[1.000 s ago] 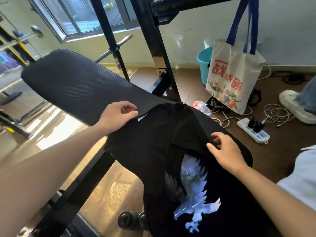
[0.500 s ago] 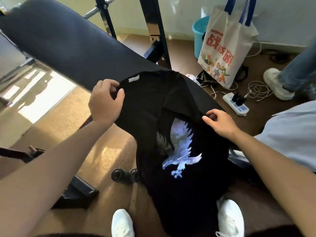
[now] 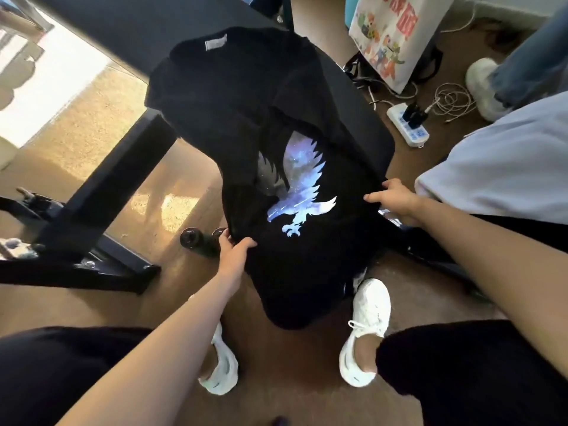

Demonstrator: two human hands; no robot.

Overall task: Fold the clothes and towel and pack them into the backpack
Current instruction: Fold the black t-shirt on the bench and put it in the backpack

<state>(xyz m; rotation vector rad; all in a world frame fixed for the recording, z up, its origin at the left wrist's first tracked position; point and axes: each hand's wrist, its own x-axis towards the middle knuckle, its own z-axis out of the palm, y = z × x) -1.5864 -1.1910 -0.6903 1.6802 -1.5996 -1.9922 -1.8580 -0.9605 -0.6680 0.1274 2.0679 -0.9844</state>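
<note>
Apparently the left hand (image 3: 235,252) and the right hand (image 3: 396,199) are each pinching a side edge of the black eagle-printed cotton T-shirt (image 3: 233,96), which is lying over the end of the black padded bench (image 3: 129,23), its hem hanging down, probably to pull it flat for folding.

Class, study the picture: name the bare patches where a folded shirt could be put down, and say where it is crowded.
Free: the bench pad beyond the black T-shirt, and the sunlit floor left of the bench frame. Crowded: the floor at right, with power strip, cables and tote bag; by the hem, a dumbbell and white shoes.
</note>
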